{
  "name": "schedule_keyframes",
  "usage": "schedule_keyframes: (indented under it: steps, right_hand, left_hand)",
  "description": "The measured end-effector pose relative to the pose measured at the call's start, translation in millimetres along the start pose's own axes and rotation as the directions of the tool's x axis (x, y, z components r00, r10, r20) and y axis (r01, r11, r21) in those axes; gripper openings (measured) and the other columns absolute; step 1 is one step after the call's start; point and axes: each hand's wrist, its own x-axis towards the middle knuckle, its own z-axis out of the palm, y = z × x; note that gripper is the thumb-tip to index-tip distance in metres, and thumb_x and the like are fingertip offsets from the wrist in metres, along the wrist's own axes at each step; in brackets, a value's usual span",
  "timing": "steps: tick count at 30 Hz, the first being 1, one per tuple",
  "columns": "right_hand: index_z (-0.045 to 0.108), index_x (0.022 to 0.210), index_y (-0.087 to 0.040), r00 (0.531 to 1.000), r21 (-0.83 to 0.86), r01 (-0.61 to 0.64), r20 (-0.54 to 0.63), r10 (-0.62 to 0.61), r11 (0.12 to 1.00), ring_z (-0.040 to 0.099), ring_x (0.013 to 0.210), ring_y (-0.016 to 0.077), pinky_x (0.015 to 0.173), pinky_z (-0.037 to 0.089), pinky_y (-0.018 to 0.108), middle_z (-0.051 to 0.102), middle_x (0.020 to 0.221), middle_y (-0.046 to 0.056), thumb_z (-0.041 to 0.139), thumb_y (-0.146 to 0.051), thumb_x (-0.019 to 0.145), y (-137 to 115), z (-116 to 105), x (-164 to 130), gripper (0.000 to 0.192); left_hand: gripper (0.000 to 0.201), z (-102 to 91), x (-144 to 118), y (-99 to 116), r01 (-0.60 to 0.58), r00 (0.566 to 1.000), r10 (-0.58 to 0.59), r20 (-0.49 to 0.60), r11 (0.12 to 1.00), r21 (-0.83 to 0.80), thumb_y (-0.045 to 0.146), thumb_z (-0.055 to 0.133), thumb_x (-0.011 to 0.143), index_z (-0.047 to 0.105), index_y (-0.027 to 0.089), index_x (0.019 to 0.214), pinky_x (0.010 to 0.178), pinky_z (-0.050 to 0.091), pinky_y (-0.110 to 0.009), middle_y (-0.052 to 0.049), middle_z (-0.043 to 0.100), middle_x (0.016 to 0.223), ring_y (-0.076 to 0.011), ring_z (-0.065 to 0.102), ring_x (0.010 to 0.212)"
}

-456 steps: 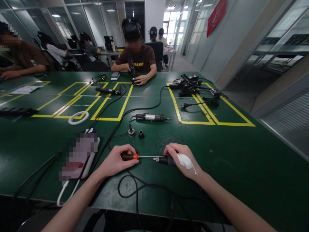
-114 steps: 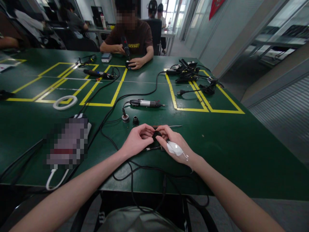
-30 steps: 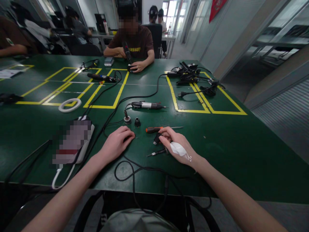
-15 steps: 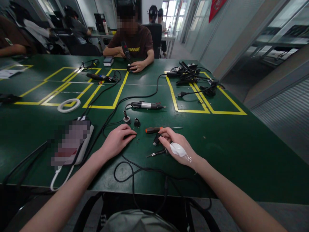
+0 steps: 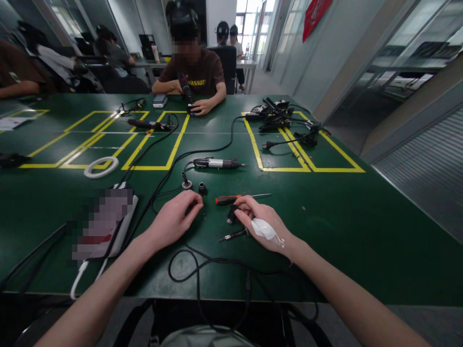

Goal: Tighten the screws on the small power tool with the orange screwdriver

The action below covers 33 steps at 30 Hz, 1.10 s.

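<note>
On the green table, the right hand rests palm down with its fingertips pinched on a small black housing piece, which stands just nearer the person than the orange-handled screwdriver. A white dressing is taped to the back of that hand. Just nearer again, partly under the palm, lies the bared inner shaft of the cabled tool, its metal tip pointing to the person's left. The left hand lies to the left of the screwdriver, fingers curled down on the table top over tiny specks that look like screws; whether it grips anything I cannot tell. The housing piece looks light, rigid and smooth, so it is probably best pinched across its sides; the shaft seems thin and stiff and would likely roll, with the cable dragging on it. Beyond the screwdriver stand two small black caps and a second electric screwdriver. At the table's far edge, another person's hands hold a similar tool.
</note>
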Motion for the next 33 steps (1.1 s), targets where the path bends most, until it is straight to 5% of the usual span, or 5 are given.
schedule_keyframes:
  steps: [5, 13, 19, 27, 33]
  right_hand:
    - [0.062, 0.110, -0.024, 1.000, 0.003, 0.002, -0.003, -0.002, 1.000, 0.067, 0.070, 0.0183, 0.069, 0.046, 0.030, 0.074, 0.083, 0.001, 0.055, -0.033, 0.098, 0.2, 1.1, 0.5, 0.016]
    - [0.062, 0.111, -0.023, 1.000, -0.003, -0.021, 0.007, 0.021, 1.000, 0.067, 0.069, 0.0186, 0.069, 0.047, 0.030, 0.074, 0.084, 0.001, 0.056, -0.034, 0.099, -2.0, 1.9, 0.3, 0.017]
    - [0.061, 0.111, -0.023, 1.000, -0.013, -0.001, 0.006, 0.002, 1.000, 0.068, 0.072, 0.0185, 0.071, 0.047, 0.030, 0.074, 0.083, 0.001, 0.058, -0.033, 0.099, 1.9, 5.5, -0.8, 0.015]
    - [0.063, 0.110, -0.023, 1.000, -0.012, -0.011, 0.019, 0.011, 1.000, 0.069, 0.074, 0.0186, 0.072, 0.048, 0.030, 0.073, 0.083, 0.001, 0.061, -0.033, 0.098, 2.4, 4.8, -0.2, 0.016]
    - [0.063, 0.111, -0.022, 1.000, -0.018, 0.002, 0.027, -0.001, 1.000, 0.070, 0.074, 0.0195, 0.071, 0.049, 0.031, 0.073, 0.083, 0.001, 0.059, -0.031, 0.099, 1.5, 3.8, -0.5, 0.016]
  left_hand:
    - [0.026, -30.2, 50.7, 17.1, -0.046, 0.997, 0.057, -0.049, 0.980, 0.191, 0.039, 0.048, 0.100, 0.063, 0.019, 0.094, 0.069, 0.045, -0.029, -0.005, 0.069, 0.087, -0.0185, 0.062, 0.076]
    - [0.013, -22.8, 151.7, -10.6, -0.221, 0.905, -0.027, 0.424, 0.822, 0.525, 0.019, 0.065, 0.079, 0.077, 0.024, 0.081, 0.056, 0.031, -0.025, -0.001, 0.074, 0.078, -0.0148, 0.058, 0.063]
    - [0.024, -20.7, 167.7, -14.5, -0.372, 0.877, 0.087, 0.473, 0.746, 0.553, 0.020, 0.059, 0.083, 0.078, 0.026, 0.096, 0.060, 0.033, -0.025, -0.003, 0.076, 0.094, -0.0163, 0.063, 0.075]
    - [0.029, -7.0, 185.7, -12.5, -0.708, 0.686, 0.260, 0.680, 0.457, 0.539, 0.013, 0.051, 0.093, 0.077, 0.023, 0.102, 0.057, 0.032, -0.029, -0.007, 0.076, 0.106, -0.0155, 0.067, 0.077]
    - [0.027, -7.2, 193.1, -17.0, -0.757, 0.640, 0.239, 0.730, 0.355, 0.548, 0.014, 0.052, 0.098, 0.078, 0.022, 0.097, 0.060, 0.035, -0.030, -0.008, 0.078, 0.106, -0.0165, 0.067, 0.077]
